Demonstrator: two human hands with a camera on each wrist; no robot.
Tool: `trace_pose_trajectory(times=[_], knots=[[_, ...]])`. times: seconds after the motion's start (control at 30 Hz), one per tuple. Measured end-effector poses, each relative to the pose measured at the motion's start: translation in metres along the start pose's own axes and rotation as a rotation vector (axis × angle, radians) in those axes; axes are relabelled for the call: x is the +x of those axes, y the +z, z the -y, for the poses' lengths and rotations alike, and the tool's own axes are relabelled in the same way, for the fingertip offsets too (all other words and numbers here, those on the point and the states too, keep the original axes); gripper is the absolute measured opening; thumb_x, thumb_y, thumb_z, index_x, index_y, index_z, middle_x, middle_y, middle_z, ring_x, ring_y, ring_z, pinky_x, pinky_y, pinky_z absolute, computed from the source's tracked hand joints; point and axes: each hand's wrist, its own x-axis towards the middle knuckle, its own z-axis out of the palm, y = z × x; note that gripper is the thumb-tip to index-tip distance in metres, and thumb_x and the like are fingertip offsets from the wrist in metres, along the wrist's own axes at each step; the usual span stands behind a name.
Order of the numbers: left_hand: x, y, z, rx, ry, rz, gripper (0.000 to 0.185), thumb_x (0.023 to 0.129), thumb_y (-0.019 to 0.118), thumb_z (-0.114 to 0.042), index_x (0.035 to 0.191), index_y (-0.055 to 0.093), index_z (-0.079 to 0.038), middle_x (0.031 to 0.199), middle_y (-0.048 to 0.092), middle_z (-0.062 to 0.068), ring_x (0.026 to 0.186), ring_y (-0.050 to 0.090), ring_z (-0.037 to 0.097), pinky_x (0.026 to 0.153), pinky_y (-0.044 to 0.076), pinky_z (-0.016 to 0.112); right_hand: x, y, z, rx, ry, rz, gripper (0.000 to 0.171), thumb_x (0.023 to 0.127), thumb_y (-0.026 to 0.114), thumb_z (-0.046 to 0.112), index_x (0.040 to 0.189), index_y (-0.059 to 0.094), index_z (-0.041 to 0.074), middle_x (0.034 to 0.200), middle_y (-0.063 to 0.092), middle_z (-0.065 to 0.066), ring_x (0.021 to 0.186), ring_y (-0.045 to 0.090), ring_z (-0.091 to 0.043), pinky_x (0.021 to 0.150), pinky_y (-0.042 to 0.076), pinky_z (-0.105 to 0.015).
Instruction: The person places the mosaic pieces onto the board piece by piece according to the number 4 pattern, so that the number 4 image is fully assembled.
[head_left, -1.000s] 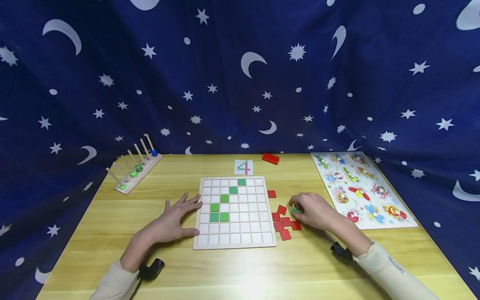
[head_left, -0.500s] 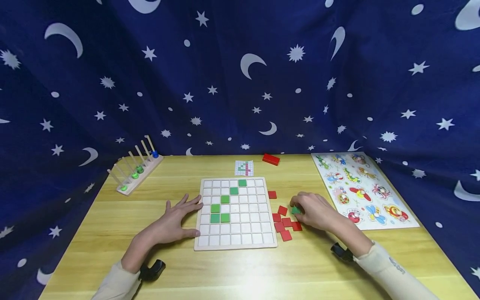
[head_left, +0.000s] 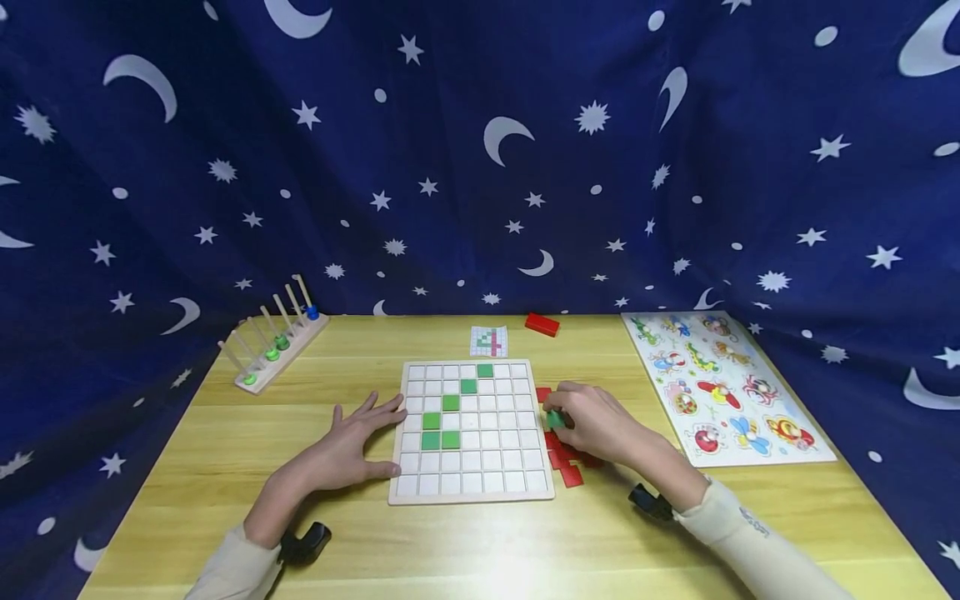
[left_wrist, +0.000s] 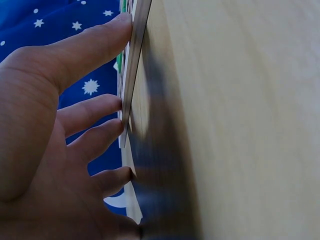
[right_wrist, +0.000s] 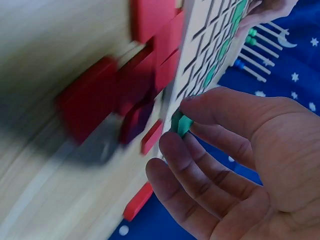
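Note:
My right hand (head_left: 603, 427) pinches a green square tile (right_wrist: 184, 125) between thumb and fingertips, just beyond the right edge of a white gridded board (head_left: 471, 498). Several red square tiles (head_left: 572, 476) lie loose beneath and around that hand, which partly covers them in the head view. On the board, several green tiles (head_left: 451, 402) fill cells in a diagonal line on the left and upper part. My left hand (head_left: 337, 450) is spread at the board's left side, its thumb and fingertips (left_wrist: 117, 102) at the edge.
Behind the board lies a small pattern card (head_left: 483, 343), with a red block (head_left: 542, 324) to its right. A peg stand (head_left: 294, 348) with green and blue beads is at the back left. An insect picture board (head_left: 738, 455) lies on the right.
My right hand has moved left with the green tile, from right of the red tiles to above them near the board's edge. The left hand keeps its place.

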Motion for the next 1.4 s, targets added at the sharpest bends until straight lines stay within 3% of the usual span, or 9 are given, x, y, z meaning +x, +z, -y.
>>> trace_pose_trajectory(times=[0.23,0.9,1.4], knots=[[0.0,0.0,-0.001,0.003,-0.001,0.002,0.08,0.08,0.084,-0.04,0.147,0.051,-0.011,0.162,0.029,0.004,0.15,0.012,0.04,0.1,-0.006,0.082,0.013,0.01,0.02,0.046,-0.031,0.041,0.019,0.081,0.079,0.006,0.099,0.074,0.008,0.095,0.064,0.0,0.069,0.055,-0.011,0.062,0.048,-0.026],[0.001,0.001,0.003,0.003,-0.006,-0.001,0.08,0.08,0.083,-0.043,0.147,0.052,-0.012,0.162,0.03,0.002,0.15,0.011,0.04,0.1,-0.006,0.082,0.046,0.038,0.058,0.069,-0.124,0.079,0.022,0.081,0.077,0.007,0.102,0.074,0.01,0.092,0.066,0.002,0.074,0.054,-0.009,0.067,0.048,-0.026],[0.001,0.0,0.002,0.001,0.002,0.006,0.08,0.081,0.082,-0.043,0.148,0.051,-0.013,0.162,0.029,0.002,0.15,0.011,0.04,0.1,-0.006,0.082,0.065,0.047,0.074,0.044,-0.194,0.09,0.015,0.081,0.077,0.005,0.095,0.074,0.012,0.087,0.064,0.003,0.073,0.057,-0.007,0.065,0.05,-0.025]])
